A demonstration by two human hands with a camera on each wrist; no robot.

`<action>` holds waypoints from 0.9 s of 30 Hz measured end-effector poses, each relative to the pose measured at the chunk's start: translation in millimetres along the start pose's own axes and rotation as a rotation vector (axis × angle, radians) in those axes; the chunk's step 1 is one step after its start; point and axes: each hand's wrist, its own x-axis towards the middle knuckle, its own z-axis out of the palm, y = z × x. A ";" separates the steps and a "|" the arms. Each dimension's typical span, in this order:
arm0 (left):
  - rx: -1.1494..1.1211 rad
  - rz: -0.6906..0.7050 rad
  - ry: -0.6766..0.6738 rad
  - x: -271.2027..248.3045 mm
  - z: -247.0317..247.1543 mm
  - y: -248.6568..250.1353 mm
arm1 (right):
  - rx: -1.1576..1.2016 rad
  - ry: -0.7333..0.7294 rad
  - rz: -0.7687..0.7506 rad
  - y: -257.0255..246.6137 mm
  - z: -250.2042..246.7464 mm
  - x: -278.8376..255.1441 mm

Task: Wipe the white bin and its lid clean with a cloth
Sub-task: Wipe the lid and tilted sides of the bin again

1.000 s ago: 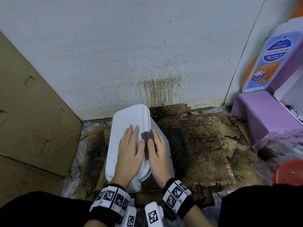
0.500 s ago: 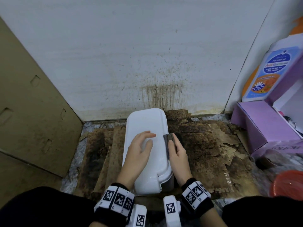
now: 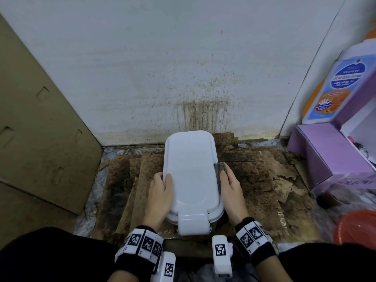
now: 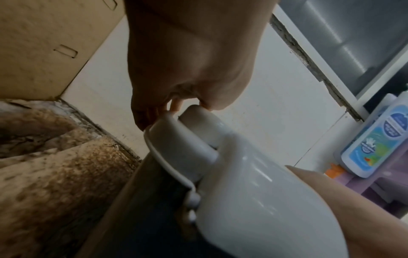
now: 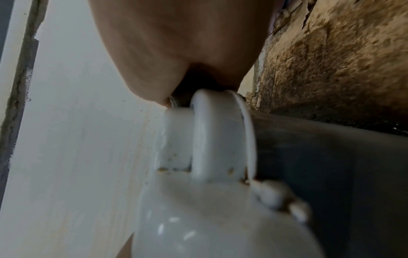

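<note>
Left hand (image 3: 160, 192) grips the lid (image 3: 191, 169) at its left edge; right hand (image 3: 231, 188) pinches the cloth (image 3: 219, 169) over its right rim. The lid lies closed on the white bin (image 5: 331, 165)

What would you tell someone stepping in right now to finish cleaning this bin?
The left grip holds the lid by its left edge, steadying it. The right grip pinches the grey cloth against the lid's right edge. The bin stands closed on the stained floor by the wall. The lid's top looks clean. To do: brown specks by the front catch, and the bin's sides.
</note>
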 end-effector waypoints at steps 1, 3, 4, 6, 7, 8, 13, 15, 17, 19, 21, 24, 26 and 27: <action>0.006 0.002 -0.008 -0.2 0.5 -0.3 | 0.000 0.001 0.001 -0.4 0.1 -0.4; 0.014 0.001 -0.026 -0.2 1.7 -1.8 | 0.003 0.006 -0.001 -0.7 -0.3 -0.2; 0.018 -0.004 -0.034 0.6 2.6 -2.7 | 0.001 0.008 -0.003 -0.6 -0.7 0.1; 0.019 -0.017 -0.045 2.6 5.6 -4.8 | -0.004 0.015 -0.011 -0.7 -1.5 0.7; 0.009 -0.020 -0.046 3.2 7.1 -5.4 | -0.004 0.020 -0.019 -0.5 -1.6 0.8; -0.009 -0.021 -0.042 3.9 8.4 -6.3 | -0.007 0.026 -0.030 0.1 -1.5 1.0; -0.087 -0.028 -0.035 4.8 12.5 -8.8 | -0.020 0.047 -0.043 1.5 2.3 -1.7; -0.095 -0.021 -0.035 4.4 11.9 -6.7 | -0.015 0.055 -0.035 1.3 4.3 -2.7; -0.119 -0.013 -0.041 4.2 10.2 -4.2 | -0.014 0.066 -0.044 2.1 5.8 -2.5; -0.130 -0.010 -0.049 4.5 9.9 -4.0 | -0.021 0.080 -0.056 4.2 6.3 -2.3; -0.120 -0.005 -0.050 4.9 10.5 -3.8 | -0.009 0.102 -0.068 5.6 5.5 -2.5; -0.089 0.017 -0.073 6.3 11.8 -2.2 | 0.059 0.152 -0.059 6.0 3.4 -4.4; -0.082 0.032 -0.103 7.8 10.9 1.0 | 0.094 0.186 -0.056 4.8 3.5 -8.0; -0.075 0.036 -0.120 8.0 9.5 3.7 | 0.110 0.211 -0.056 4.7 4.4 -10.5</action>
